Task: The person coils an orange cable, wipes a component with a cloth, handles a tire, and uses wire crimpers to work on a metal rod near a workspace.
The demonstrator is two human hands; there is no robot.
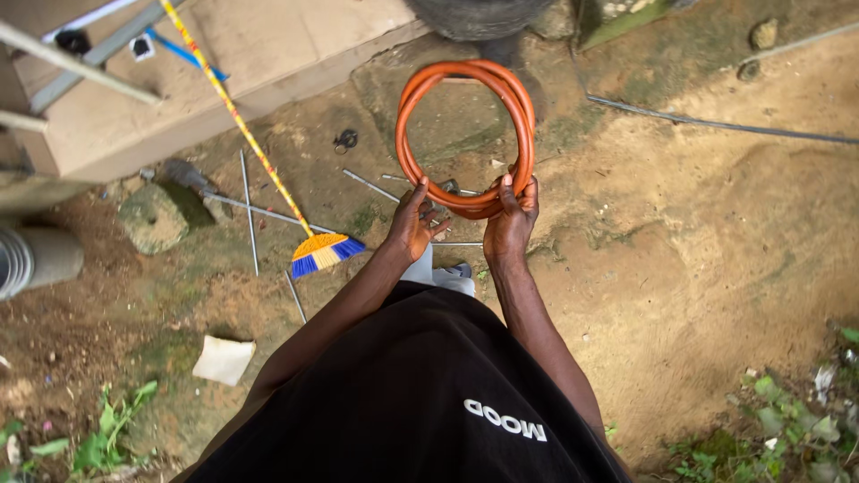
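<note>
Outdoors, bare dirt ground (698,250) | orange hose coil (465,134) held upright, loops gathered | left hand (413,224) pinching its base | right hand (512,219) wrapped around, keeping loops together | broom (324,252) lying nearby

The hose coil (465,134) is plain orange. The broom (324,252) has orange and blue bristles, with a yellow-red striped handle.

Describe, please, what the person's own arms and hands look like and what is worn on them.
Both forearms are bare, with no sleeves reaching them. The left hand and right hand wear no gloves, rings or watch that I can see. The top is black.
</note>
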